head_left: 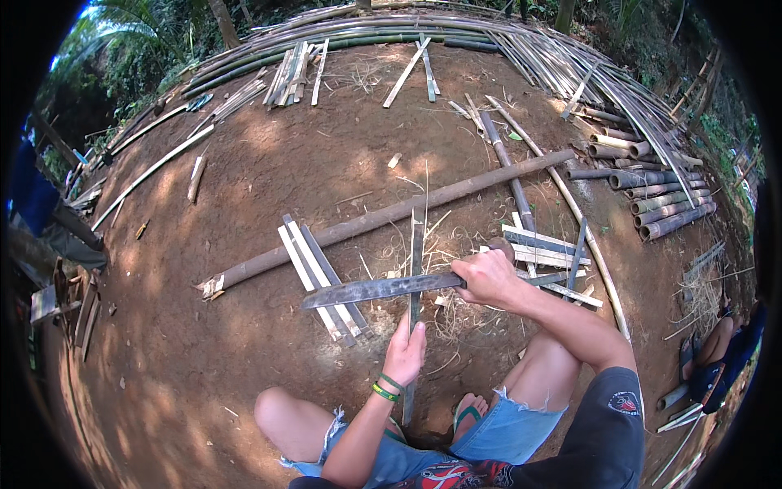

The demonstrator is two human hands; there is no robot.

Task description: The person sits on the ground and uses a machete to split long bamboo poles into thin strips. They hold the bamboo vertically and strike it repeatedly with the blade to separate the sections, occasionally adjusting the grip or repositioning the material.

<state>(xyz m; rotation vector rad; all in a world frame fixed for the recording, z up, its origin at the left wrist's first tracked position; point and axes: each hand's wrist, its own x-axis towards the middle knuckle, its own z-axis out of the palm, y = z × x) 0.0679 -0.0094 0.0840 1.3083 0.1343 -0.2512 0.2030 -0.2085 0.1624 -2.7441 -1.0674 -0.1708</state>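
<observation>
My left hand (405,352) is wrapped round a split bamboo strip (416,248), which points away from me between my knees. In my right hand (487,277) is the handle of a machete (371,289). Its long dark blade lies crosswise over the strip, just beyond my left hand, with the tip toward the left. Several cut bamboo slats (314,269) lie beneath and beyond the blade's tip. To the right of my right hand is a stack of more split slats (546,248). Thin curled shavings (456,318) litter the ground around the strip.
A long brown pole (391,213) lies diagonally beyond my hands, and a thinner pole (599,253) runs down the right. Cut bamboo tubes (664,200) are piled at right. Long bamboo poles (350,39) lie along the back. Other people's legs (77,228) show at left; another person (725,350) sits at right.
</observation>
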